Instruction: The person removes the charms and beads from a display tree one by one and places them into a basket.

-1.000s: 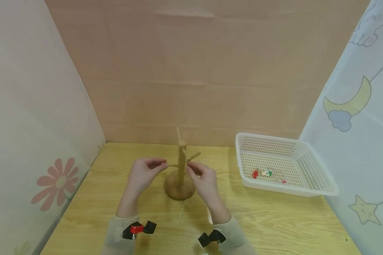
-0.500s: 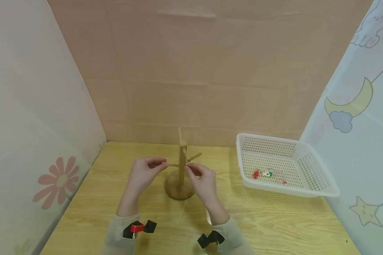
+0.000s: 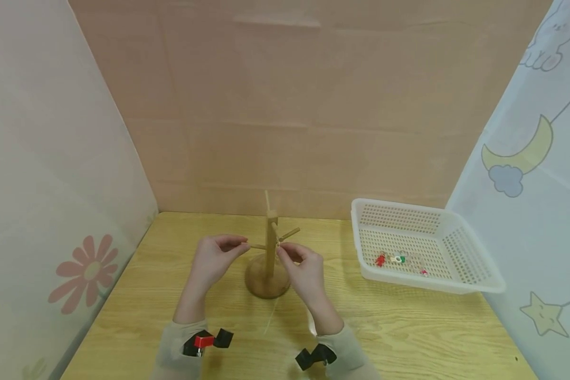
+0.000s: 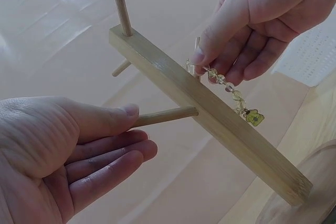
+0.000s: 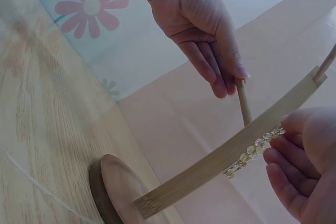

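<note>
A wooden stand (image 3: pixel 271 237) with a square post and several round pegs rises from a round base (image 3: pixel 267 285). My left hand (image 3: pixel 218 258) pinches the end of one peg (image 4: pixel 165 116) between thumb and fingers, on the post's left side. On the opposite side my right hand (image 3: pixel 307 269) pinches a bracelet of clear, yellowish beads (image 4: pixel 220 79) by one end. The bracelet hangs down beside the post, with a yellow-green charm (image 4: pixel 254 117) at its lower part. In the left wrist view a peg tip shows by the right thumb; whether the bracelet goes round that peg I cannot tell.
A white plastic basket (image 3: pixel 432 285) stands at the right of the wooden table (image 3: pixel 138 316). Inside lie small trinkets, among them a red one (image 3: pixel 380 260) and a white-and-green one (image 3: pixel 398 259). A brown backdrop (image 3: pixel 285 121) closes off the rear, with patterned cloth at both sides.
Both hands stay almost where they were. Only the right hand's fingertips shift slightly beside the post, still pinching the bracelet.
</note>
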Demonstrator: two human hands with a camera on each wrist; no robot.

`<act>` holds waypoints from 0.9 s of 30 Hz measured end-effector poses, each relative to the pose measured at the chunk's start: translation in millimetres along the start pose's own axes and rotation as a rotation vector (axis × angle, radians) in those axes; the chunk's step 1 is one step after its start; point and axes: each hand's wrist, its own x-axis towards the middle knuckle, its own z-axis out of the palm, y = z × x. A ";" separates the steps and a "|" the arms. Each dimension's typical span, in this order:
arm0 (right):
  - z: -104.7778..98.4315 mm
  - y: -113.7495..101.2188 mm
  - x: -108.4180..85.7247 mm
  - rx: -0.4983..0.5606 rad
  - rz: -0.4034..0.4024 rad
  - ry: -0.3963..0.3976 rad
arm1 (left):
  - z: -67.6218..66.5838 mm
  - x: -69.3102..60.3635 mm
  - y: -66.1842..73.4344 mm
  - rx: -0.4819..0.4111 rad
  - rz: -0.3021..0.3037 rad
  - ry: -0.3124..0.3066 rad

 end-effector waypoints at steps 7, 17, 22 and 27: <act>-2.5 -0.9 2.0 0.039 -0.025 0.018 | -0.5 -0.4 0.3 0.002 -0.006 0.003; -8.0 -3.8 3.2 0.043 0.002 0.037 | -0.9 -0.8 1.1 -0.009 -0.016 -0.004; -13.0 -6.2 4.9 0.047 0.002 0.052 | -1.4 -1.2 1.6 -0.010 -0.025 -0.005; -17.1 -4.0 7.0 0.042 -0.008 0.075 | -1.4 -1.0 1.1 -0.008 -0.033 -0.002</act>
